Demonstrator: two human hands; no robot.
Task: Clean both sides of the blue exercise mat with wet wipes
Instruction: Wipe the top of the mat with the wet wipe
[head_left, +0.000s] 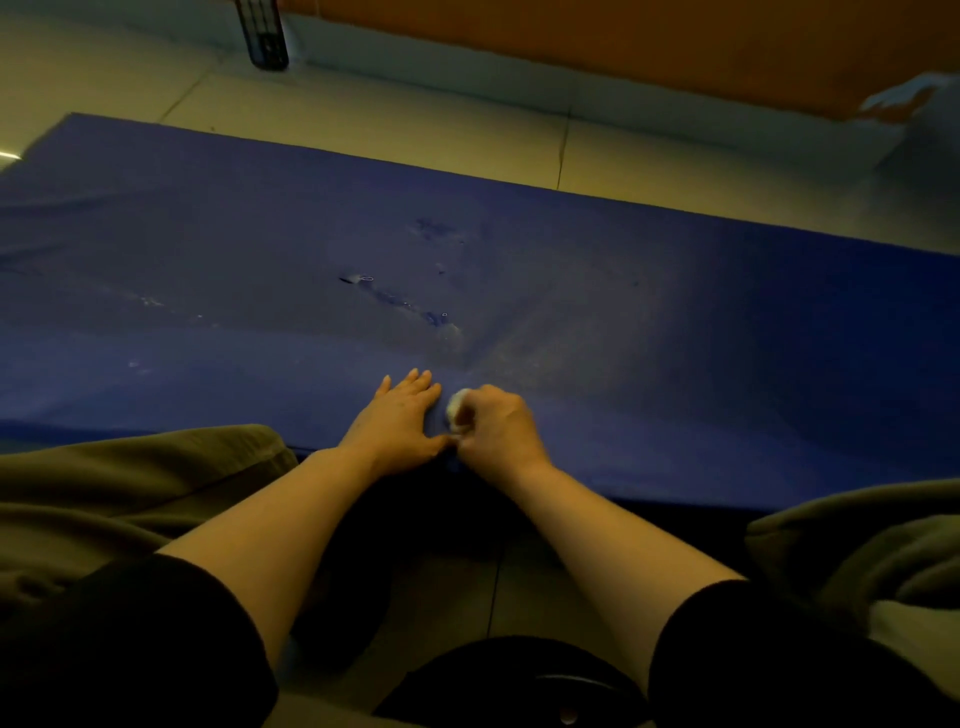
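Note:
The blue exercise mat (623, 322) lies flat on the floor and spans the whole view, with wet streaks and scuffed marks near its middle. My left hand (400, 415) rests flat on the mat near its front edge, fingers straight. Right beside it, my right hand (498, 428) grips a crumpled white wet wipe (456, 408) and holds it against the mat. The two hands almost touch at the thumbs.
Pale floor tiles (415, 119) run beyond the mat up to an orange wall (623, 41). A dark upright object (265, 36) stands at the back left. My knees in olive trousers (130, 493) flank the arms at the mat's front edge.

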